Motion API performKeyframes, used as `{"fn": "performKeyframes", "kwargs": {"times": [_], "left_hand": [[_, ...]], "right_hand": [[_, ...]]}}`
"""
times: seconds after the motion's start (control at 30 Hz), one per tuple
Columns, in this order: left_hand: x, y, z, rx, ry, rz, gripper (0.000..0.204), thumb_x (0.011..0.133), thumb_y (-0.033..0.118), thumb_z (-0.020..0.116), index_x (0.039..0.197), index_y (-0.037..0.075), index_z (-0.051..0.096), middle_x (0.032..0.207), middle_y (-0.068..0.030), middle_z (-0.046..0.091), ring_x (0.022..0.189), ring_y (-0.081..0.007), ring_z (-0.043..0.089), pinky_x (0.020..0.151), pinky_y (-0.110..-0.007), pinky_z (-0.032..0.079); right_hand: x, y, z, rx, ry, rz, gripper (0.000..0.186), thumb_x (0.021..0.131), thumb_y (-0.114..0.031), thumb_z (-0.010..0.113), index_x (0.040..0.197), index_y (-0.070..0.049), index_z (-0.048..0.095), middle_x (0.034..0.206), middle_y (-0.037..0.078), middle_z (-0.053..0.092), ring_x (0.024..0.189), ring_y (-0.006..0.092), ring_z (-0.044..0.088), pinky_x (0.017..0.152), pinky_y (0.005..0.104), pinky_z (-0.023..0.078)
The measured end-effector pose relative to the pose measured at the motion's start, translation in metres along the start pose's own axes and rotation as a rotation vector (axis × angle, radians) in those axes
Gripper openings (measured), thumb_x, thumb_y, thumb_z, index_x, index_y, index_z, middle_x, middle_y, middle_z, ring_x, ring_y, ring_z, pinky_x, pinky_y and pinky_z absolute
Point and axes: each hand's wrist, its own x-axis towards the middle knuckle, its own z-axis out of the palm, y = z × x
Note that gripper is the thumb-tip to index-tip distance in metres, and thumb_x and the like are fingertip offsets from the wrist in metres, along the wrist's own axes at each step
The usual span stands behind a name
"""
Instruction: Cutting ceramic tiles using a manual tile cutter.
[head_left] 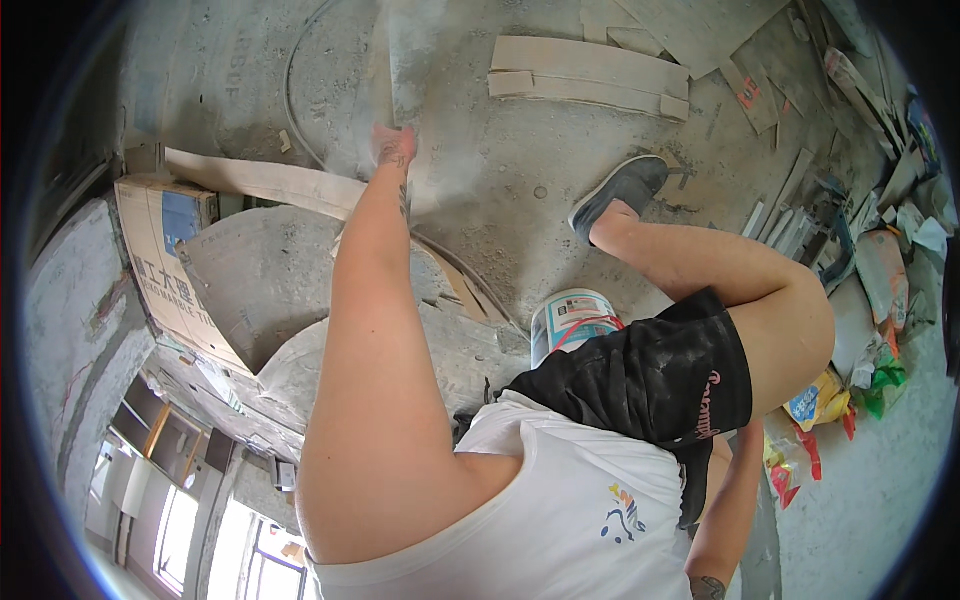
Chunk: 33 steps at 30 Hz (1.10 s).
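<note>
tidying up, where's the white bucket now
Just right of centre in the head view, the white bucket is partly hidden by the black shorts, below the dark shoe.

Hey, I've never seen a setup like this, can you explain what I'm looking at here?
There's no machine: it's a person with bare hands, wearing a wide camera on the head that looks down and bends straight edges. The left hand reaches out over the dusty floor; pale haze blurs that spot, so I can't tell what it holds, if anything. The right hand is out of sight; only part of the right arm shows. Around are a flat cardboard piece, a cardboard box and a white bucket beside the black shorts.
</note>
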Motion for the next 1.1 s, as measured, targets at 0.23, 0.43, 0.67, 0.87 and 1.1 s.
{"fn": "performKeyframes", "kwargs": {"times": [0.23, 0.43, 0.67, 0.87, 1.1], "left_hand": [[-0.005, 0.064, -0.002, -0.084, -0.02, -0.131, 0.07, 0.065, 0.037, 0.071, 0.116, -0.007, 0.052, 0.114, -0.0268, 0.059, 0.106, -0.0371, 0.058, 0.089, -0.04, 0.047], [0.026, 0.035, -0.013, -0.174, -0.012, -0.151, 0.061, 0.066, 0.034, 0.071, 0.108, -0.009, 0.059, 0.109, -0.0265, 0.062, 0.104, -0.0344, 0.061, 0.089, -0.039, 0.048], [-0.006, 0.083, -0.029, -0.227, -0.226, -0.151, 0.054, 0.067, 0.023, 0.072, 0.109, -0.009, 0.058, 0.108, -0.0245, 0.063, 0.102, -0.033, 0.062, 0.088, -0.038, 0.048], [0.008, 0.06, -0.012, -0.271, -0.022, -0.069, 0.048, 0.069, 0.017, 0.07, 0.11, -0.002, 0.054, 0.106, -0.0228, 0.061, 0.103, -0.0349, 0.059, 0.084, -0.042, 0.048], [0.009, 0.082, -0.014, -0.186, -0.07, 0.034, 0.042, 0.073, 0.016, 0.057, 0.111, 0.001, 0.053, 0.105, -0.0223, 0.063, 0.099, -0.0351, 0.061, 0.085, -0.037, 0.047]], "right_hand": [[-0.024, -0.004, 0.007, -0.029, 0.04, 0.041, 0.039, 0.087, -0.013, 0.059, 0.123, 0.0, 0.054, 0.121, 0.016, 0.058, 0.113, 0.0258, 0.052, 0.094, 0.0351, 0.042], [-0.008, 0.0, 0.013, -0.021, -0.007, 0.013, 0.039, 0.087, -0.013, 0.059, 0.122, 0.0, 0.054, 0.12, 0.016, 0.058, 0.113, 0.026, 0.052, 0.094, 0.0353, 0.042], [-0.011, 0.005, 0.005, -0.049, 0.013, 0.024, 0.038, 0.087, -0.014, 0.059, 0.122, 0.0, 0.054, 0.12, 0.016, 0.058, 0.113, 0.0262, 0.053, 0.093, 0.0355, 0.042], [-0.005, 0.009, 0.013, -0.051, -0.04, 0.01, 0.038, 0.087, -0.014, 0.059, 0.122, 0.0, 0.054, 0.12, 0.016, 0.058, 0.113, 0.0264, 0.053, 0.093, 0.0356, 0.042], [-0.004, 0.006, 0.019, -0.063, -0.055, -0.008, 0.038, 0.087, -0.014, 0.059, 0.122, 0.0, 0.055, 0.119, 0.016, 0.059, 0.113, 0.0266, 0.053, 0.093, 0.0358, 0.043]]}}
